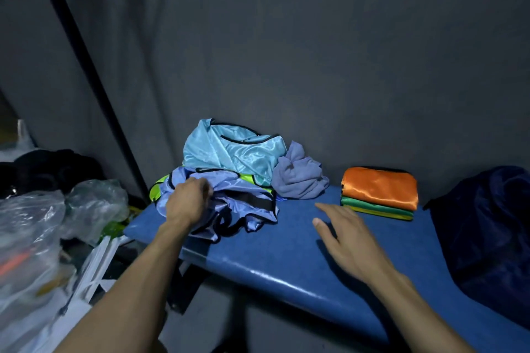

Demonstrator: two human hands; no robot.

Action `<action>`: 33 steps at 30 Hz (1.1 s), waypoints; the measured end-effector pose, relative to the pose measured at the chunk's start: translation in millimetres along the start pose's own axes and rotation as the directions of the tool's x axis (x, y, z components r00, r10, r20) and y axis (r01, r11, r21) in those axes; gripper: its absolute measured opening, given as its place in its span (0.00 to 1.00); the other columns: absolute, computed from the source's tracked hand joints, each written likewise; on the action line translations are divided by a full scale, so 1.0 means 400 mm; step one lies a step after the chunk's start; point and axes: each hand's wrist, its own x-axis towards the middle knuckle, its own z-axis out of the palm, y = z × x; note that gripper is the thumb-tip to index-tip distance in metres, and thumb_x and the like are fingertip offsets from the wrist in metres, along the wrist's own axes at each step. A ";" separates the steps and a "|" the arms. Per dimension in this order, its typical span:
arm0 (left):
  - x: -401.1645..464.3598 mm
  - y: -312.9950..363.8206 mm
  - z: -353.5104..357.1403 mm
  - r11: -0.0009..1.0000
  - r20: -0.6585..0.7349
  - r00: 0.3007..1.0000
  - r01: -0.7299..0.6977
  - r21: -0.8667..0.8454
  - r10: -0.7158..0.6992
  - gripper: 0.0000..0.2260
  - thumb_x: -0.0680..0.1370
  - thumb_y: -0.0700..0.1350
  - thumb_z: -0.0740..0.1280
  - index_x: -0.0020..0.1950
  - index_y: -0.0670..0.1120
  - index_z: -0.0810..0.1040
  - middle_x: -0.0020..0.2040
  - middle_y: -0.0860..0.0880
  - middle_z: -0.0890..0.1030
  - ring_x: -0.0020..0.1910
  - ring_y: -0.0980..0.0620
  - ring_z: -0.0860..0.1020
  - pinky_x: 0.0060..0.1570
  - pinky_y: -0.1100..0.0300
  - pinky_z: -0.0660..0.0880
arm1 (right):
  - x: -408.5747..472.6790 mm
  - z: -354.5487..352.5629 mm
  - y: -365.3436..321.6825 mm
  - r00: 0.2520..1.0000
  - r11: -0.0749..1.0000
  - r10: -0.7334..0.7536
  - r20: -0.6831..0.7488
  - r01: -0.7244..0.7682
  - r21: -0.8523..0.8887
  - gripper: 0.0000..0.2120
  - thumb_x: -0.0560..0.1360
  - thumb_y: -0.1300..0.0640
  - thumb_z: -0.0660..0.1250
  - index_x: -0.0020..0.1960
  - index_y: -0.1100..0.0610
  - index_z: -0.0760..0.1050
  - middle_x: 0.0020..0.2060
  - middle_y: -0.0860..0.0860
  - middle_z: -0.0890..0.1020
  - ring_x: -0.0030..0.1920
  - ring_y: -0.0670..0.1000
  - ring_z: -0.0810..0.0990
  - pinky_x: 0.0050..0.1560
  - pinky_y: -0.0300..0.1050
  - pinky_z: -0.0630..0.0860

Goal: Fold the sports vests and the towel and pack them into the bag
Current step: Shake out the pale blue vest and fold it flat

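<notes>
As the left hand (187,198) bunches its fingers into a crumpled lavender vest (229,200) at the left end of the blue bench (286,266), the right hand (348,238) hovers flat, holding nothing, over bare bench just right of it. Behind lie a light-blue vest (229,152) and the crumpled towel (301,180); folded vests (378,195) are stacked nearer the dark bag (487,223), far right.

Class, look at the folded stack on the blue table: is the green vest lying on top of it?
No. The orange vest tops the folded stack, with the green vest under it and a yellow one at the bottom.
</notes>
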 end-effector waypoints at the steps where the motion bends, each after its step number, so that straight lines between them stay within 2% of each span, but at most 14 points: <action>1: 0.004 0.005 -0.005 0.997 -0.055 0.998 -0.037 -0.063 0.033 0.07 0.81 0.44 0.62 0.42 0.48 0.72 0.46 0.42 0.79 0.47 0.36 0.77 0.41 0.49 0.67 | -0.005 0.001 -0.010 1.000 1.000 0.003 0.016 -0.004 0.018 0.23 0.84 0.45 0.57 0.75 0.54 0.70 0.69 0.47 0.76 0.69 0.48 0.70 0.67 0.39 0.64; 6: -0.030 0.095 -0.124 0.934 -0.386 0.922 -0.168 -0.315 0.036 0.07 0.86 0.45 0.57 0.51 0.43 0.68 0.38 0.48 0.75 0.36 0.46 0.68 0.39 0.53 0.62 | -0.010 0.008 -0.066 0.998 0.975 0.029 0.060 -0.041 0.220 0.24 0.81 0.45 0.64 0.76 0.48 0.67 0.70 0.43 0.74 0.63 0.41 0.75 0.61 0.35 0.69; 8: -0.054 0.132 -0.155 0.862 -0.367 0.925 -0.265 -0.431 0.101 0.06 0.85 0.44 0.59 0.51 0.44 0.70 0.38 0.51 0.76 0.36 0.49 0.72 0.40 0.55 0.63 | -0.008 0.019 -0.084 0.991 0.924 0.048 0.126 -0.092 0.370 0.32 0.77 0.42 0.71 0.78 0.44 0.63 0.71 0.41 0.73 0.65 0.42 0.76 0.63 0.39 0.73; 11: -0.091 0.224 -0.180 0.597 -0.220 0.940 -0.336 -0.728 0.261 0.06 0.84 0.41 0.62 0.48 0.47 0.73 0.34 0.55 0.72 0.30 0.60 0.69 0.33 0.64 0.67 | -0.005 0.036 -0.127 0.955 0.699 0.036 0.296 -0.236 0.675 0.43 0.71 0.44 0.78 0.79 0.41 0.59 0.70 0.39 0.72 0.66 0.43 0.76 0.64 0.42 0.76; 14: -0.127 0.309 -0.179 0.401 -0.050 0.902 -0.239 -0.884 0.429 0.05 0.83 0.38 0.64 0.50 0.45 0.76 0.32 0.57 0.73 0.30 0.59 0.68 0.31 0.68 0.65 | 0.002 0.031 -0.171 0.965 0.577 0.064 0.254 -0.243 0.780 0.19 0.76 0.63 0.73 0.66 0.52 0.76 0.58 0.46 0.85 0.60 0.47 0.82 0.57 0.43 0.80; 17: -0.125 0.331 -0.164 0.325 0.041 0.841 -0.163 -0.931 0.540 0.07 0.83 0.37 0.65 0.60 0.41 0.78 0.47 0.52 0.83 0.45 0.58 0.80 0.49 0.67 0.74 | 0.014 -0.005 -0.170 0.975 0.460 0.184 0.122 -0.195 0.866 0.09 0.79 0.59 0.70 0.57 0.50 0.82 0.53 0.45 0.87 0.57 0.49 0.84 0.57 0.49 0.81; 20: -0.095 0.312 -0.164 0.410 -0.038 0.849 -0.293 -0.864 0.527 0.15 0.82 0.40 0.68 0.69 0.46 0.76 0.63 0.53 0.81 0.63 0.57 0.79 0.61 0.60 0.74 | 0.020 -0.071 -0.137 0.957 0.058 0.213 0.197 -0.214 0.975 0.18 0.78 0.53 0.70 0.65 0.59 0.79 0.62 0.58 0.83 0.64 0.60 0.80 0.67 0.60 0.75; 22: -0.083 0.291 -0.154 0.524 -0.016 0.853 -0.335 -0.783 0.521 0.21 0.80 0.46 0.71 0.72 0.54 0.74 0.69 0.59 0.77 0.67 0.61 0.75 0.67 0.57 0.72 | 0.005 -0.131 -0.124 0.938 -0.105 0.244 0.245 -0.226 0.968 0.15 0.78 0.53 0.66 0.56 0.60 0.85 0.56 0.60 0.85 0.56 0.58 0.85 0.57 0.54 0.82; 25: -0.102 0.281 -0.114 0.576 0.332 0.759 -0.069 -0.814 0.560 0.30 0.74 0.55 0.77 0.74 0.61 0.71 0.71 0.60 0.75 0.69 0.61 0.74 0.70 0.54 0.72 | -0.020 -0.189 -0.117 0.900 -0.173 0.358 0.248 -0.198 0.965 0.30 0.82 0.54 0.56 0.26 0.58 0.84 0.30 0.54 0.85 0.28 0.49 0.84 0.23 0.40 0.77; 26: -0.112 0.287 -0.092 0.598 0.407 0.690 -0.047 -0.800 0.599 0.30 0.73 0.56 0.78 0.73 0.58 0.73 0.70 0.57 0.77 0.68 0.58 0.75 0.70 0.51 0.72 | -0.027 -0.194 -0.098 0.885 -0.181 0.399 0.241 -0.182 0.967 0.31 0.82 0.55 0.59 0.23 0.58 0.81 0.26 0.53 0.83 0.24 0.47 0.82 0.20 0.39 0.74; 28: -0.127 0.309 -0.051 0.617 0.454 0.602 -0.081 -0.783 0.656 0.19 0.76 0.47 0.76 0.65 0.46 0.80 0.64 0.45 0.82 0.63 0.50 0.80 0.68 0.48 0.73 | -0.028 -0.189 -0.062 0.893 -0.171 0.385 0.232 -0.178 0.969 0.17 0.73 0.51 0.72 0.27 0.56 0.84 0.29 0.52 0.84 0.28 0.47 0.83 0.25 0.38 0.77; 30: -0.126 0.322 -0.047 0.574 0.392 0.647 -0.088 -0.814 0.654 0.10 0.77 0.36 0.73 0.58 0.37 0.82 0.57 0.38 0.84 0.56 0.48 0.82 0.63 0.49 0.75 | -0.025 -0.186 -0.039 0.899 -0.173 0.378 0.222 -0.167 0.971 0.21 0.78 0.47 0.68 0.29 0.53 0.85 0.32 0.51 0.85 0.31 0.49 0.85 0.28 0.40 0.79; 32: -0.106 0.317 -0.075 0.570 0.306 0.743 -0.121 -0.813 0.595 0.11 0.77 0.29 0.69 0.57 0.38 0.83 0.55 0.43 0.86 0.56 0.51 0.83 0.62 0.54 0.76 | -0.028 -0.208 -0.020 0.893 -0.194 0.391 0.223 -0.157 0.968 0.30 0.84 0.48 0.58 0.27 0.54 0.83 0.29 0.52 0.83 0.29 0.50 0.83 0.27 0.39 0.78; 33: -0.096 0.311 -0.091 0.590 0.263 0.772 -0.174 -0.788 0.579 0.15 0.76 0.26 0.67 0.57 0.40 0.84 0.54 0.49 0.87 0.55 0.56 0.83 0.60 0.59 0.77 | -0.033 -0.227 -0.012 0.908 -0.207 0.355 0.222 -0.155 0.966 0.27 0.82 0.47 0.64 0.27 0.55 0.82 0.28 0.53 0.82 0.28 0.50 0.83 0.26 0.39 0.78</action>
